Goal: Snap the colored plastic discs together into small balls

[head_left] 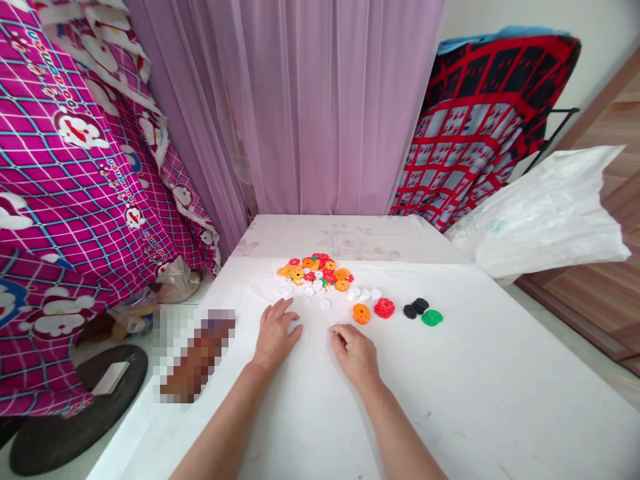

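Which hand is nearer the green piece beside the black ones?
Right. The right hand sits left of the green piece and slightly closer to the person; the left hand is farther left.

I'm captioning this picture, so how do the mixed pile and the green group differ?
Colour: the mixed pile combines red, orange, yellow, white and a little green; the green group is all green.
Spread: the mixed pile sprawls widely, while the green group is small and compact.
Place: the mixed pile lies farther back; the green group sits nearer and to the right, by the black pieces.
Both rest on the white table.
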Available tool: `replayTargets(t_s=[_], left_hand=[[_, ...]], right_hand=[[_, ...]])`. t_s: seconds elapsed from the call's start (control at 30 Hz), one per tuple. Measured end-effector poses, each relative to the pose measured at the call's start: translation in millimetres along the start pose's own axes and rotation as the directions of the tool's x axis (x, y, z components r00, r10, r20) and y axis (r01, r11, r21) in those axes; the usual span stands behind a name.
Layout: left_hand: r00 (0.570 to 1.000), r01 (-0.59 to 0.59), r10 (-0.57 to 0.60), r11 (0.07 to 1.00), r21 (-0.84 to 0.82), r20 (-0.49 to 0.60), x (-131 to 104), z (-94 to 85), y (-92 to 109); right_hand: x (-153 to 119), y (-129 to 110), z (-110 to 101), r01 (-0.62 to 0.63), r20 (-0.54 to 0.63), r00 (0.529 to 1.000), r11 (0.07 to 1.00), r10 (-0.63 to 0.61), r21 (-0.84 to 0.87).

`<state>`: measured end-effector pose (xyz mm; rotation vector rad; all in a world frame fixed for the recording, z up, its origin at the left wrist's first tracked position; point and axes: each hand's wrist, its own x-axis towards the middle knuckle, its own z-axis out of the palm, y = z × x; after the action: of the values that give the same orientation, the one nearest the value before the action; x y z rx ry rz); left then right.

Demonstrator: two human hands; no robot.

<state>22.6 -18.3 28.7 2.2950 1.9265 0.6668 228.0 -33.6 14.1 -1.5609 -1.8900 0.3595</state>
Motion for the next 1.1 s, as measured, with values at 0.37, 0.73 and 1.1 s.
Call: replayTargets(t_s=[0.37,0.73,1.1], left_hand=[[0.994,-0.092,0.095,0.994,-0.056,0.053,-19,-11.1,-10],[0.997,0.073,-0.074,0.994,0.081,0.009,-4,-8.3,-30],[0.998,0.058,-0.060,0.997,0.055,0.029,-5,-8.1,-32]], right_hand=[[-1,-6,-4,-0.005,0.061,0.998,1.000,0.004,0.022],[4,-44,-4,0.153,0.301,0.946,0.984,-0.119,-0.090],[6,-51,7,0.077,0.323,0.946,0.980,-0.014,-0.185]])
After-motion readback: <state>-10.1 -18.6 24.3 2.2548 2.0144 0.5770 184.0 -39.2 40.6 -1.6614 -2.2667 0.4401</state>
